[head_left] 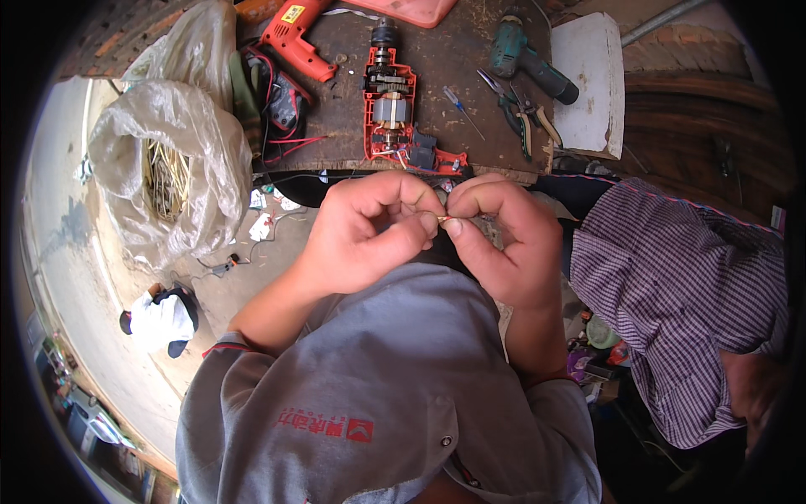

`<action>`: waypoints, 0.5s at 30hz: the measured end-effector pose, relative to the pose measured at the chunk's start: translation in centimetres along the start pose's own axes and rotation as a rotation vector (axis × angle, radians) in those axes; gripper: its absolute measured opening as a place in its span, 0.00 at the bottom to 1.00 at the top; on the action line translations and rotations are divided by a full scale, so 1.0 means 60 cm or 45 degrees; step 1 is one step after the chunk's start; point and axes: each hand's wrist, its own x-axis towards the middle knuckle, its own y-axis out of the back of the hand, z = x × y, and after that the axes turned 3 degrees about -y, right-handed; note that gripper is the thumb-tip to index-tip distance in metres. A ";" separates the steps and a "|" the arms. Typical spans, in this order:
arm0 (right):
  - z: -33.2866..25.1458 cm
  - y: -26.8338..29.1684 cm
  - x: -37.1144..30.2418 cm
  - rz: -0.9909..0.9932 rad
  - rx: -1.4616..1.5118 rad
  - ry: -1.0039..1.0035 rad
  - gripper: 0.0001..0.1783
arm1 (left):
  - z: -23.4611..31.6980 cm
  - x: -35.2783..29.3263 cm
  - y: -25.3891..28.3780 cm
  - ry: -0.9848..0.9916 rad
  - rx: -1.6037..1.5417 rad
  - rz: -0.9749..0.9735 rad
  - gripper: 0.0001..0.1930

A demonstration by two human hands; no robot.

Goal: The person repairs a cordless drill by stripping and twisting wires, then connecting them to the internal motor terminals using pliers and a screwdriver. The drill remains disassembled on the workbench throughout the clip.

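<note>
Both hands meet in front of my body, just off the near edge of the bench. My left hand (363, 231) is closed, thumb and forefinger pinching one end of a thin wire (444, 219). From the other side my right hand (506, 239) pinches the same wire, fingertips almost touching those of the left. Only a short orange-red and yellowish bit of it shows; the fingers hide the rest. Beyond the hands lies a red electric drill (391, 109) with its housing opened, its gears, motor and the wiring in the handle exposed.
On the bench (336, 118) lie a red housing half (295, 40), a multimeter (287, 102), a screwdriver (459, 105), pliers (514, 113) and a teal cordless drill (522, 57). A plastic sack (113, 151) of dry stalks stands left. A person in a checked shirt (672, 277) is close at right.
</note>
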 end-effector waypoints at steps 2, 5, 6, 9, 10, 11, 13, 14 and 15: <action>0.004 0.001 -0.003 -0.005 0.097 -0.040 0.08 | 0.012 -0.001 -0.002 0.214 -0.229 0.006 0.03; 0.005 0.001 -0.007 0.006 0.159 -0.056 0.07 | 0.019 0.005 -0.001 0.240 -0.177 -0.031 0.04; 0.006 0.000 -0.006 0.014 0.163 -0.049 0.07 | 0.019 0.005 -0.001 0.248 -0.159 -0.044 0.05; 0.006 -0.003 -0.007 0.038 0.173 -0.052 0.07 | 0.010 0.005 -0.005 0.255 -0.175 -0.007 0.03; 0.006 -0.003 -0.007 0.047 0.176 -0.056 0.06 | 0.008 0.004 -0.005 0.254 -0.184 -0.011 0.03; 0.006 -0.002 -0.007 0.043 0.153 -0.045 0.06 | 0.007 0.005 -0.005 0.254 -0.193 -0.016 0.03; 0.007 0.000 -0.006 0.037 0.106 -0.024 0.06 | 0.006 0.006 -0.004 0.280 -0.227 -0.030 0.03; 0.007 0.001 -0.005 0.026 0.088 -0.024 0.07 | 0.008 0.008 -0.002 0.307 -0.251 -0.040 0.03; 0.006 0.002 -0.004 0.015 0.070 -0.024 0.07 | 0.008 0.009 -0.001 0.334 -0.275 -0.050 0.03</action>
